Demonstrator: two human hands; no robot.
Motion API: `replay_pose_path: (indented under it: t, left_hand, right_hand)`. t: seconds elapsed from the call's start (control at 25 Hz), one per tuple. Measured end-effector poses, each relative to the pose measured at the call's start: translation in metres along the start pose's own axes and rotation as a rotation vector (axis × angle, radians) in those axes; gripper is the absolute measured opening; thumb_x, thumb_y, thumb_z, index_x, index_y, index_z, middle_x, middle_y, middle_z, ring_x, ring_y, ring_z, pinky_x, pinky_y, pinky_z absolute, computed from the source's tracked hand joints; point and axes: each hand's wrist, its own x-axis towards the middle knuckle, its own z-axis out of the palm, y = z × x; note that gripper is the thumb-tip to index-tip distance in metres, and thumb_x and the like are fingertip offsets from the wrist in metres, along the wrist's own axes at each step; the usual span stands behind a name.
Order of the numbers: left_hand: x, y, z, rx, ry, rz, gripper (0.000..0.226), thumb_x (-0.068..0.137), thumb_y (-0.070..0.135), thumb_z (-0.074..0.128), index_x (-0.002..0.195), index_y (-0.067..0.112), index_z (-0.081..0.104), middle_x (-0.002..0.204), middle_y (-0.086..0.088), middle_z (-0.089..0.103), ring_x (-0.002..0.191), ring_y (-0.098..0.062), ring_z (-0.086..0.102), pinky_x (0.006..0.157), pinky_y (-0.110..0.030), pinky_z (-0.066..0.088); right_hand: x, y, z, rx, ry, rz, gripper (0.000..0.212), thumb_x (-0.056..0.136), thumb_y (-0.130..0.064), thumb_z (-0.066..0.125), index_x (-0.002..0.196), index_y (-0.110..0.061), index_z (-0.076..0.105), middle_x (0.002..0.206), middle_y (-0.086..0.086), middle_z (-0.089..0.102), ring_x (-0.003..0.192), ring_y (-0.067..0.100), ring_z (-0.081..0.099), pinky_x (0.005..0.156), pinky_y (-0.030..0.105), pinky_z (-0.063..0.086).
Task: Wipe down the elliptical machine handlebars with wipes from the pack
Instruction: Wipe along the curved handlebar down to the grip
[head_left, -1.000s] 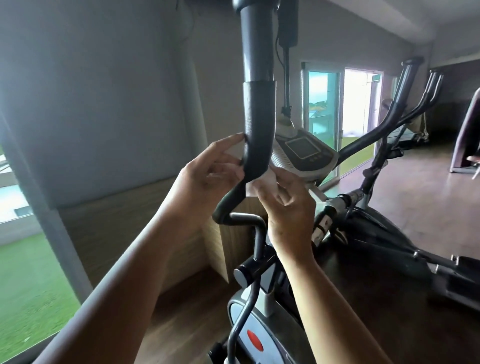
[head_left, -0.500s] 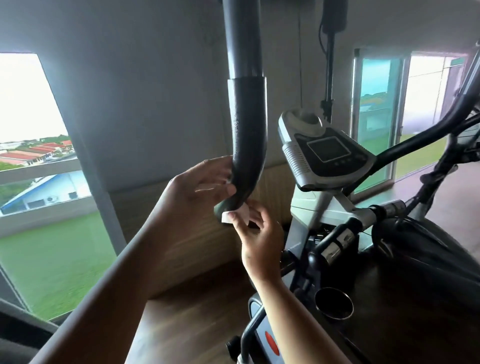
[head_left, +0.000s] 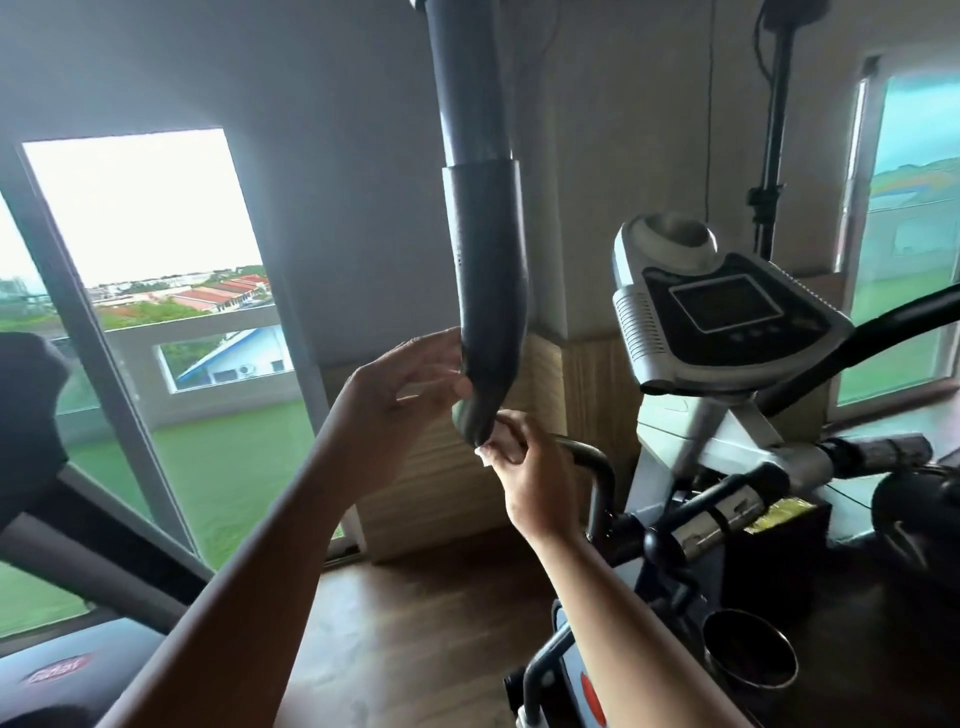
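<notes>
Right hand (head_left: 530, 467) pinches wipe (head_left: 492, 448) against bottom bend of near handlebar's foam grip (head_left: 488, 280). Left hand (head_left: 400, 384), fingers loosely extended, steadies the grip. Judged mid-task: far handlebar (head_left: 904, 314) probably remains. Pack not visible.

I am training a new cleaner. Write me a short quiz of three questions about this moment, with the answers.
1. True or false: the right hand pinches a white wipe at the lower end of the handlebar grip.
2. The left hand touches: A) the grip B) the console C) nothing.
3. Fill in: in this view the console stands to the grip's ___.
Key: 1 true; 2 A; 3 right.
</notes>
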Motion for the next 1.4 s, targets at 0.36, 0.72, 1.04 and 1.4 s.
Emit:
replay_pose_path:
  t: [0.36, 0.72, 1.04, 1.4]
  left_hand:
    - [-0.006, 0.008, 0.009, 0.042, 0.076, -0.076, 0.046, 0.086, 0.017, 0.069, 0.111, 0.056, 0.068, 0.11, 0.015, 0.075, 0.103, -0.01, 0.071, 0.097, -0.051, 0.055]
    - [-0.003, 0.009, 0.005, 0.068, 0.058, -0.083, 0.051, 0.09, 0.009, 0.071, 0.106, 0.058, 0.069, 0.106, 0.018, 0.076, 0.099, -0.005, 0.071, 0.09, -0.031, 0.054]
    - [-0.002, 0.003, 0.005, 0.017, 0.084, -0.104, 0.047, 0.088, 0.009, 0.074, 0.106, 0.053, 0.072, 0.107, 0.011, 0.077, 0.103, -0.014, 0.072, 0.095, -0.046, 0.057]
    - [-0.002, 0.012, 0.006, -0.188, 0.103, -0.142, 0.047, 0.073, 0.013, 0.084, 0.109, 0.042, 0.073, 0.11, 0.001, 0.076, 0.105, -0.021, 0.072, 0.093, -0.044, 0.058]
  right_hand:
    - [0.021, 0.008, -0.018, 0.063, -0.235, 0.008, 0.037, 0.081, -0.015, 0.081, 0.115, -0.016, 0.068, 0.106, -0.005, 0.075, 0.1, 0.006, 0.067, 0.092, 0.015, 0.046]
    - [0.04, -0.029, -0.056, 0.558, -0.348, 0.069, 0.034, 0.074, -0.007, 0.083, 0.102, -0.023, 0.074, 0.098, -0.002, 0.075, 0.098, 0.023, 0.07, 0.087, 0.048, 0.057]
    - [0.063, -0.068, -0.092, 0.731, -0.397, 0.071, 0.041, 0.07, 0.001, 0.084, 0.103, -0.02, 0.073, 0.103, 0.004, 0.076, 0.098, 0.02, 0.073, 0.081, 0.035, 0.06]
    - [0.1, -0.13, -0.108, 0.943, -0.33, -0.008, 0.041, 0.078, 0.007, 0.076, 0.115, -0.006, 0.065, 0.098, 0.004, 0.076, 0.083, 0.012, 0.071, 0.069, 0.017, 0.054]
